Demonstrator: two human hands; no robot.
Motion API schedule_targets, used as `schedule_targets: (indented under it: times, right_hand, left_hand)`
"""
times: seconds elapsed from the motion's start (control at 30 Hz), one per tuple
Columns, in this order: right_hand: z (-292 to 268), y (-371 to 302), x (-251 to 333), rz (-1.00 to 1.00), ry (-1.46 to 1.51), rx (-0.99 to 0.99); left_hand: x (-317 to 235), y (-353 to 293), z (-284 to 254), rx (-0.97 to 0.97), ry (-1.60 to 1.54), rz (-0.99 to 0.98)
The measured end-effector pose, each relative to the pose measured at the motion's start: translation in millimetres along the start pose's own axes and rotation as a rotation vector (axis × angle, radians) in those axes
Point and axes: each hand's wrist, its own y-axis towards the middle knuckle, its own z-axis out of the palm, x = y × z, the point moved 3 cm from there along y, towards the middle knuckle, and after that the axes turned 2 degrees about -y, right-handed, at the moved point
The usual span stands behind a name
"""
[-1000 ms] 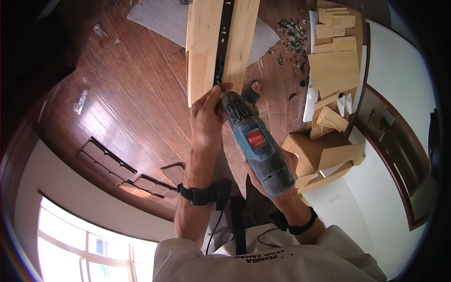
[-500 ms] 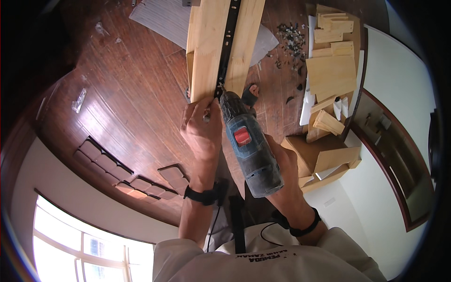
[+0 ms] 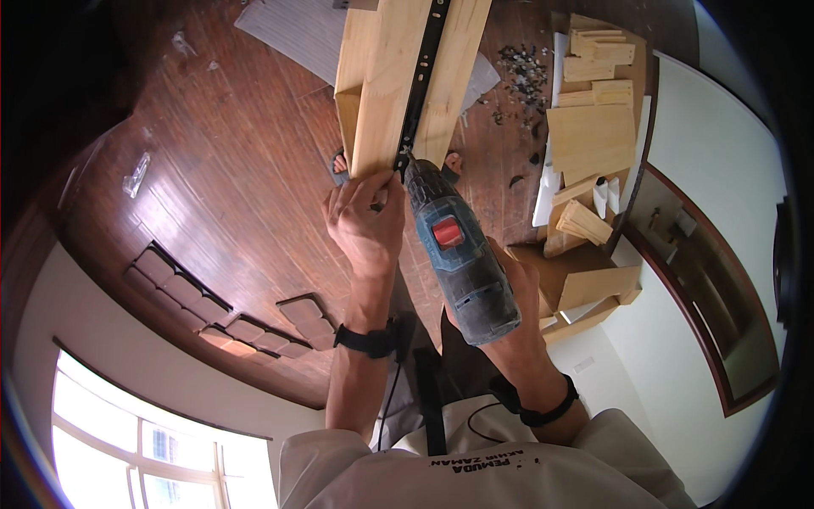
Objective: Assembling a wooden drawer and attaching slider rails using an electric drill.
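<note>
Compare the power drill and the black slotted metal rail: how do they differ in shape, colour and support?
Shape: the power drill is bulky and rounded, while the slotted metal rail is long and narrow. Colour: the drill is blue and dark grey with a red switch; the rail is black. Support: the right hand grips the drill, whereas the rail lies along the pale wood. Both have dark surfaces.

Left forearm: nearly upright in view, wrist almost straight. Left hand: back turned upward, fingers bent and bunched, thumb near the forefinger tip. Right forearm: slanting inward, toward the left. Right hand: curled in a grip, fingers partly hidden.
</note>
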Motion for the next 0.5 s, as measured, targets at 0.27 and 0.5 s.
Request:
schedule_targets:
  times: [0.27,0.5]
  right_hand:
    - [-3.8,7.3,5.0,0.045,0.001,0.061]
    - [-9.3,10.2,10.6,-0.06,-0.069,-0.034]
  left_hand:
    - [1.4,-0.3,0.0,0.008,0.069,0.032]
    - [-0.2,-1.2,0.1,-0.001,0.069,0.068]
